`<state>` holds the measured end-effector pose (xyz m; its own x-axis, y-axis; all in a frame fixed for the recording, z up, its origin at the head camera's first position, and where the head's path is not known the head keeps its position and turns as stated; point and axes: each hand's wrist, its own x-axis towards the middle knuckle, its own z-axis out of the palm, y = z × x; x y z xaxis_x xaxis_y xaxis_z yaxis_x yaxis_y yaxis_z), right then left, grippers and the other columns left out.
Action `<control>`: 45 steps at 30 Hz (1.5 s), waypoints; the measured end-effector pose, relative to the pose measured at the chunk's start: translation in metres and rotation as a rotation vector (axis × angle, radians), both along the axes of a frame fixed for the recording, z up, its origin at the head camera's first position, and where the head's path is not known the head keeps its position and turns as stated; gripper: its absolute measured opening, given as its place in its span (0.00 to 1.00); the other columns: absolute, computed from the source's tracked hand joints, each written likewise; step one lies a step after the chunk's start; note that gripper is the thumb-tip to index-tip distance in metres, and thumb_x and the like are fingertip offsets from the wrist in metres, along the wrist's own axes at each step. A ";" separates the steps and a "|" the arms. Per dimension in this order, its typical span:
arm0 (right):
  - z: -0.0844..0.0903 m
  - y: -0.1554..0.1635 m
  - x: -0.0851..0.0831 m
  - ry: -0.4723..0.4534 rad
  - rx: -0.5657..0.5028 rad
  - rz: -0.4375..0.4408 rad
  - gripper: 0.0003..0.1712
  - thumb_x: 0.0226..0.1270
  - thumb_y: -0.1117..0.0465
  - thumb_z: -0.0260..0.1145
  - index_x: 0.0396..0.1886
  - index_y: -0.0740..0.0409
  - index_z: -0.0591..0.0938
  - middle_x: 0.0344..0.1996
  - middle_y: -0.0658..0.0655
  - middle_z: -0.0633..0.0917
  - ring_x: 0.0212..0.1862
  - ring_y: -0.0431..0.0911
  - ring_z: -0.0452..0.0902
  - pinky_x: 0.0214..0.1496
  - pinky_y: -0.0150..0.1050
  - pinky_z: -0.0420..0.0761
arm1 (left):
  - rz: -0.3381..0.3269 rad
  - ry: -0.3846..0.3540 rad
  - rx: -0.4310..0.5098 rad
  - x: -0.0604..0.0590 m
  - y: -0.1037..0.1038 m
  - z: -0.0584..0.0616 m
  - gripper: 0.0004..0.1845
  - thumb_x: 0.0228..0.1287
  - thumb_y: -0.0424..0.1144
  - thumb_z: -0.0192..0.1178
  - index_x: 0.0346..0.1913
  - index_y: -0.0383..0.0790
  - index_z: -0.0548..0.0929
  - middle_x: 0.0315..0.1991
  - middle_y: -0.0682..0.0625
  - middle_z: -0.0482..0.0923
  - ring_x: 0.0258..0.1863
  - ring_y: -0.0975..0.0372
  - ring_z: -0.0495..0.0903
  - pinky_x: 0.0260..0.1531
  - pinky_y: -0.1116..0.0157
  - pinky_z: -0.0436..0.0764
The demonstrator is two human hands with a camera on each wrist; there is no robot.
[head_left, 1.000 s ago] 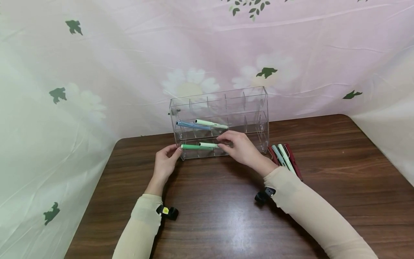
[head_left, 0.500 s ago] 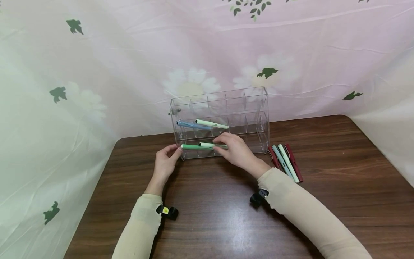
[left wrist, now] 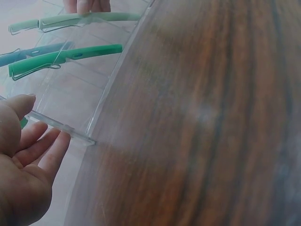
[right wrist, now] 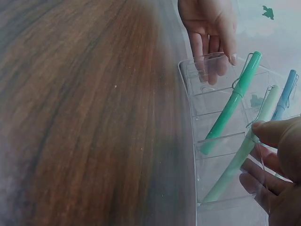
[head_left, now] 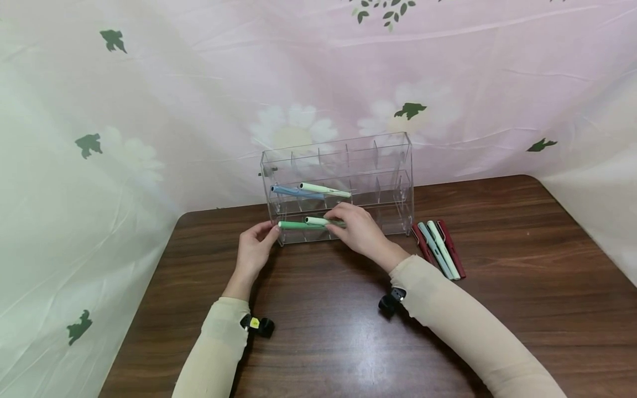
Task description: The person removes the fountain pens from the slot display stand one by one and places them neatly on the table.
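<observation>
Pale-green capped plastic pen, pinched by the right hand, is being seated in the clear acrylic compartmented rack, steadied by the left hand's straight fingers; release is judged next.

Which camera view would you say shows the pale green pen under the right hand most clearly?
The right wrist view: the pale green pen runs nearly full length through the clear organiser, with the right hand on it. The head view shows only its left end beyond that hand. The left wrist view catches it blurred at the top edge.
</observation>
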<state>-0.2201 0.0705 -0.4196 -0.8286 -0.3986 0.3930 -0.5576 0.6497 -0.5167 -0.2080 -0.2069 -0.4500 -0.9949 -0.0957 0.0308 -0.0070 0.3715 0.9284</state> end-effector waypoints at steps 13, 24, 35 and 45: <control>0.000 -0.003 -0.001 -0.015 0.007 -0.021 0.10 0.73 0.59 0.76 0.49 0.57 0.92 0.49 0.57 0.91 0.59 0.56 0.87 0.65 0.58 0.83 | -0.001 -0.003 0.012 -0.001 -0.001 0.000 0.21 0.80 0.41 0.65 0.66 0.31 0.84 0.63 0.34 0.85 0.62 0.48 0.84 0.43 0.80 0.80; 0.007 -0.003 0.001 0.114 -0.131 0.041 0.08 0.72 0.63 0.76 0.47 0.60 0.91 0.45 0.58 0.91 0.48 0.53 0.88 0.54 0.52 0.87 | 0.002 -0.004 0.017 -0.001 0.000 0.000 0.21 0.80 0.40 0.65 0.66 0.31 0.84 0.64 0.34 0.84 0.63 0.48 0.84 0.44 0.80 0.80; 0.034 0.006 0.008 0.200 -0.227 0.048 0.10 0.72 0.64 0.76 0.50 0.61 0.91 0.47 0.60 0.91 0.51 0.55 0.89 0.55 0.53 0.88 | 0.007 0.000 0.005 0.000 0.000 0.001 0.20 0.80 0.40 0.65 0.66 0.31 0.84 0.63 0.34 0.85 0.63 0.48 0.84 0.45 0.78 0.81; 0.044 0.017 0.012 0.241 -0.256 0.028 0.10 0.72 0.66 0.76 0.49 0.62 0.91 0.46 0.60 0.91 0.49 0.54 0.88 0.51 0.52 0.87 | 0.004 -0.004 -0.001 -0.001 -0.001 0.001 0.21 0.80 0.41 0.65 0.66 0.31 0.84 0.63 0.34 0.85 0.63 0.48 0.84 0.44 0.79 0.80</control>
